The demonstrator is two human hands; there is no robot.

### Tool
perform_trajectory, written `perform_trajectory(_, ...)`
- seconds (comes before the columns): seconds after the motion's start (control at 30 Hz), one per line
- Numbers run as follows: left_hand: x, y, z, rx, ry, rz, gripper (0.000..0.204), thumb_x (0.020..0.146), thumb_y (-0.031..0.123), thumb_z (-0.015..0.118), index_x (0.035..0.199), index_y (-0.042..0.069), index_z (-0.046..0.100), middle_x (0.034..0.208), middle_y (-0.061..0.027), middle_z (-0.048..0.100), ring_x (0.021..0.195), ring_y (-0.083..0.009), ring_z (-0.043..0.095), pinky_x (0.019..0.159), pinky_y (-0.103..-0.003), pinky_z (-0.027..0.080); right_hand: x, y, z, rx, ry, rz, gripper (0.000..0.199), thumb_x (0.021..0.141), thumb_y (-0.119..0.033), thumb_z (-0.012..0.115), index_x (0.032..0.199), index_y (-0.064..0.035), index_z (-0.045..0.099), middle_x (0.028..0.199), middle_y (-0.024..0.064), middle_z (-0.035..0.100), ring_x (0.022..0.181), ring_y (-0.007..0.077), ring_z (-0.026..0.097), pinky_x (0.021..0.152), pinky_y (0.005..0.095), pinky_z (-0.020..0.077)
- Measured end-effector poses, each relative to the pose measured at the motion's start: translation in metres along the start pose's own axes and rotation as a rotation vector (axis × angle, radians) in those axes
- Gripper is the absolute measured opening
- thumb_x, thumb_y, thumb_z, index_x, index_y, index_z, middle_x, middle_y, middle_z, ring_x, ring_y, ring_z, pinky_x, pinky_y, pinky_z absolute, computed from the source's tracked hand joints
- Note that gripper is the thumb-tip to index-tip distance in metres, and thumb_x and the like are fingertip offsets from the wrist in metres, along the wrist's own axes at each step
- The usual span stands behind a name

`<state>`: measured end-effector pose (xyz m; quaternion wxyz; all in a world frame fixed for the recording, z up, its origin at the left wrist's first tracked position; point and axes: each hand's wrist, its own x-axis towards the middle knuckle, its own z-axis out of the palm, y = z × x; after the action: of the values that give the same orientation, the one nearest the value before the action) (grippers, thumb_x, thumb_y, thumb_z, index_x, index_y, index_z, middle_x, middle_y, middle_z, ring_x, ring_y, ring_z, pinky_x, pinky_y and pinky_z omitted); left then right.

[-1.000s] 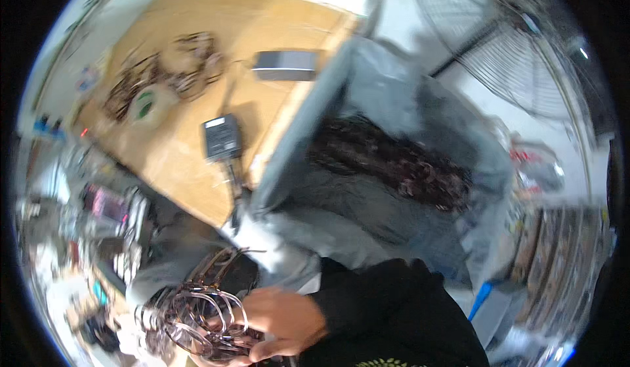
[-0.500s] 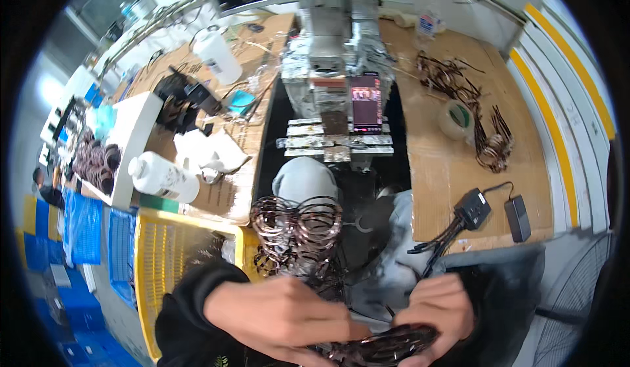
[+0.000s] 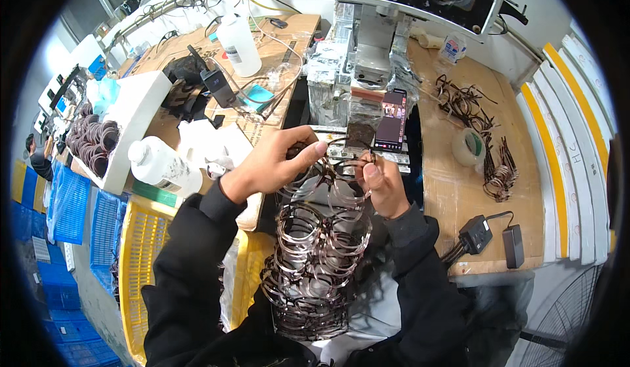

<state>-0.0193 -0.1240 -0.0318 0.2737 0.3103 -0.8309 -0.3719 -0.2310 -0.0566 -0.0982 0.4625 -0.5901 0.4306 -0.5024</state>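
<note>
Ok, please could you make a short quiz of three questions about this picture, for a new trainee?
1. True or false: both hands hold the same eyeglass frame above the stack of frames.
2. Which thing lies nearest the roll of tape on the wooden bench?
A. a white plastic bottle
B. a small pile of dark frames
C. a yellow crate
3. Fill in: the upright phone stands just beyond the ____ hand.

Key
1. True: the left hand and the right hand both grip it.
2. B: the small pile of dark frames.
3. right
</note>
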Motion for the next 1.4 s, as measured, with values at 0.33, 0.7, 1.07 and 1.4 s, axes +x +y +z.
perform_trajectory(0.33,0.014,-0.003,-0.008,-0.758,0.389,-0.248,0.027,0.092,0.024,0.053,0.072,0.008,0.051,0.06,0.0031,0.049,0.043,-0.0033,0.042,0.037,-0.018,0.031,0.008,0.008,-0.008,0.269,-0.068,-0.035,0.089,0.075,-0.058,0.064,0.133,0.004,0.035,0.13,0.0168,0.046,0.12,0.0257,0.045,0.104,0.0383,0.0307)
perform_trajectory(0.7,0.032,-0.006,0.009,-0.641,0.433,-0.029,0.026,0.096,0.023,0.045,0.079,0.005,0.052,0.059,0.0052,0.042,0.046,-0.0001,0.034,0.041,-0.018,0.024,0.007,0.008,0.001,0.448,0.175,-0.215,0.035,0.085,-0.015,0.064,0.111,-0.0006,0.047,0.085,0.0046,0.06,0.077,0.0091,0.055,0.068,0.0237,0.0443)
perform_trajectory(1.07,-0.01,-0.041,0.032,-0.088,-0.13,-0.294,0.04,0.099,0.031,0.034,0.083,0.0,0.052,0.062,0.0005,0.047,0.059,-0.0092,0.044,0.052,-0.026,0.037,-0.057,0.141,0.006,-0.247,0.055,0.1,0.027,0.088,-0.015,0.056,0.111,-0.0036,0.048,0.096,0.0205,0.058,0.083,0.0317,0.06,0.071,0.0393,0.0461)
perform_trajectory(1.4,-0.082,0.002,0.034,-0.211,-0.365,-0.086,0.074,0.089,0.061,0.027,0.108,-0.006,0.051,0.091,-0.0156,0.055,0.084,-0.0254,0.055,0.075,-0.033,0.042,-0.14,0.114,0.052,0.1,-0.01,0.171,0.026,0.078,-0.004,0.062,0.104,-0.0022,0.061,0.093,0.0121,0.065,0.083,0.025,0.063,0.073,0.032,0.05)
